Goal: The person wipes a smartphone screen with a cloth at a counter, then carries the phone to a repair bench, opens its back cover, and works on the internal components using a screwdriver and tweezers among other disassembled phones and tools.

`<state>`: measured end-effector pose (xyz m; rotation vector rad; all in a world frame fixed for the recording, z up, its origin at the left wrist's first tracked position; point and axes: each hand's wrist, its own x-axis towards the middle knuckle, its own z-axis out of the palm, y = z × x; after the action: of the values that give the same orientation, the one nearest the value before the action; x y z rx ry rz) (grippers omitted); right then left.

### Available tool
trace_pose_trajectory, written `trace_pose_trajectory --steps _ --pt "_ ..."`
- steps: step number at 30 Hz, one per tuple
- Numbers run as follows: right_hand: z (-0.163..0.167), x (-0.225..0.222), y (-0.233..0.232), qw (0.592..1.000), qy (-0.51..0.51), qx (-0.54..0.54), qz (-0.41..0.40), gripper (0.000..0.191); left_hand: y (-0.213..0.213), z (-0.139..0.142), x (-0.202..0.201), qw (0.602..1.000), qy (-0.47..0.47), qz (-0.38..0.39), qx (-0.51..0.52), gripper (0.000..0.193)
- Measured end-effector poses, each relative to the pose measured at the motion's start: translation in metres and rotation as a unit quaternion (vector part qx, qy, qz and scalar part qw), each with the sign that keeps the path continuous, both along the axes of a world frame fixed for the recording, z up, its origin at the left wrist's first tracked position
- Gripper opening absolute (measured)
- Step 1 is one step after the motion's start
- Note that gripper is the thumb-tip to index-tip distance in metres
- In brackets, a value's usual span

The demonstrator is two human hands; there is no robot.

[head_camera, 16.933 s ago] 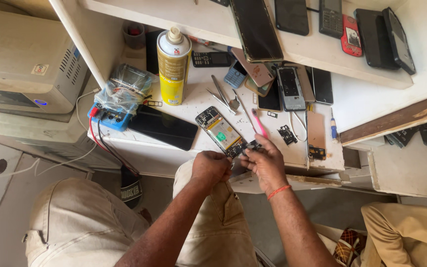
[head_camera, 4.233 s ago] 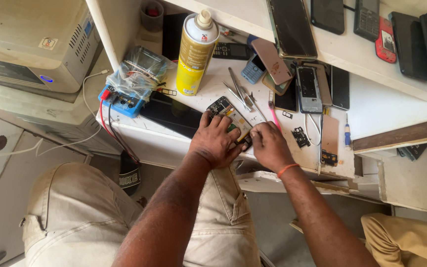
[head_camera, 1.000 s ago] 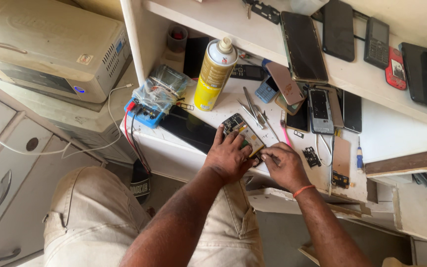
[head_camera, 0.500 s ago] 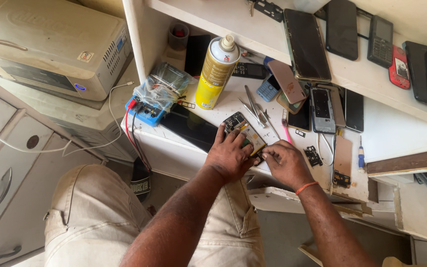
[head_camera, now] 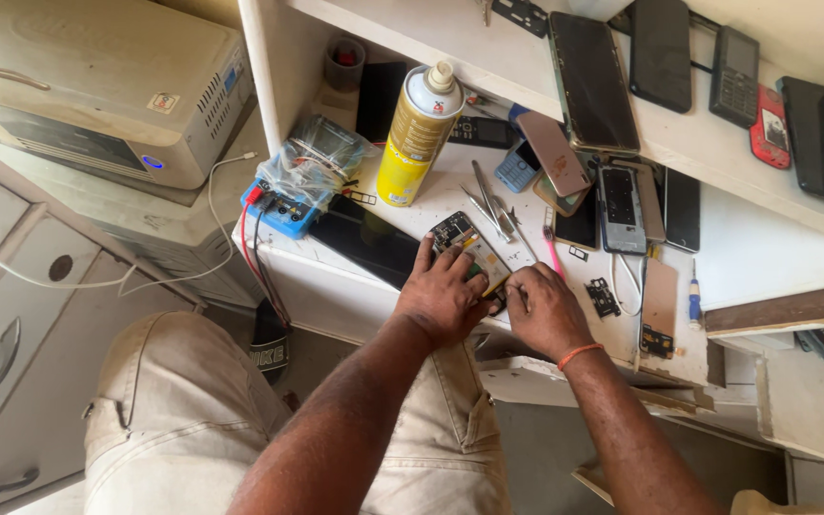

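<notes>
The opened phone (head_camera: 469, 250) was pinned flat by the left hand (head_camera: 442, 298); the right hand (head_camera: 545, 310) pinched its near edge, best worked gently.

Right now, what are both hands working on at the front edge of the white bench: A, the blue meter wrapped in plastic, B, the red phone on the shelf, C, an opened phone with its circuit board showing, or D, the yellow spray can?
C: the left hand and right hand both rest on the opened phone, its board exposed.
</notes>
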<state>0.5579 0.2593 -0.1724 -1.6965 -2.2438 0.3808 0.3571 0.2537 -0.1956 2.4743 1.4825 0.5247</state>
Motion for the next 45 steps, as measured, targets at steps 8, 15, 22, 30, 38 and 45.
trace_pose_trajectory --steps 8,15,22,30,38,45 --pt "-0.006 0.013 0.004 0.996 0.084 -0.010 0.015 0.005 0.001 0.000 0.000 1.000 0.009 -0.004 -0.007 0.050" --pt "0.004 0.007 0.002 0.993 0.121 0.002 -0.001 0.007 0.000 0.001 0.000 1.000 0.013 -0.003 -0.015 0.050" --pt "0.003 -0.011 -0.003 0.996 0.053 0.048 -0.048 0.006 0.001 0.001 -0.001 1.000 0.003 0.001 -0.009 0.051" --pt "-0.018 -0.004 -0.003 0.992 0.011 0.126 0.010 0.005 0.001 -0.002 0.000 1.000 -0.001 -0.002 0.010 0.049" --pt "-0.036 0.001 -0.003 0.984 0.155 0.079 -0.032 0.003 0.000 -0.001 -0.001 1.000 -0.007 0.000 0.013 0.048" --pt "-0.044 0.001 -0.004 0.979 0.185 0.068 -0.048 0.004 0.001 0.001 -0.001 1.000 0.007 0.000 -0.004 0.049"
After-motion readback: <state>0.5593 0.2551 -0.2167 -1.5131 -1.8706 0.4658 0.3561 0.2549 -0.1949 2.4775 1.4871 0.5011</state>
